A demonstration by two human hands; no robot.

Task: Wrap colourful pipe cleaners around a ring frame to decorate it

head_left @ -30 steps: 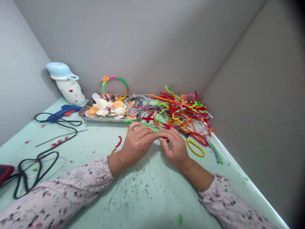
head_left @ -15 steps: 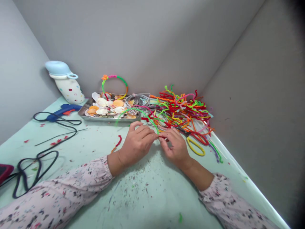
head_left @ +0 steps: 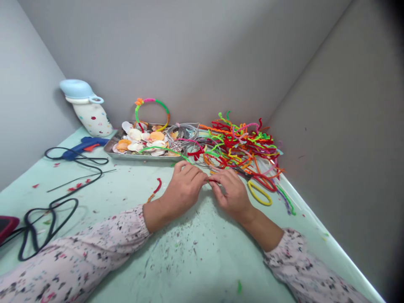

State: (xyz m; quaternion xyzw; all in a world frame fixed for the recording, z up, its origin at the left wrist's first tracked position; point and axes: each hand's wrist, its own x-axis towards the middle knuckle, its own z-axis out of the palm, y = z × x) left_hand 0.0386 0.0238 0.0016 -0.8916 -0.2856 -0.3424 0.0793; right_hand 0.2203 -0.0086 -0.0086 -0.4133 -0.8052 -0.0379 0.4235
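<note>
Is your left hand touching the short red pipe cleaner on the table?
Apart. The head view shows the left hand clear of the short red pipe cleaner, with mint-green table showing between them.

hidden: green pipe cleaner [head_left: 164, 149] end behind left hand [head_left: 183, 193], 12 o'clock | cut off: red-rimmed black object [head_left: 6, 227], 8 o'clock | too small: specks [head_left: 181, 248] on worktop [head_left: 221, 269], 6 o'clock

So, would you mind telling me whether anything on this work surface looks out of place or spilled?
Yes: the pale green work surface is littered with dark specks and small red scraps. A short red-and-orange pipe cleaner also lies by itself, apart from the main heap of pipe cleaners.
</note>
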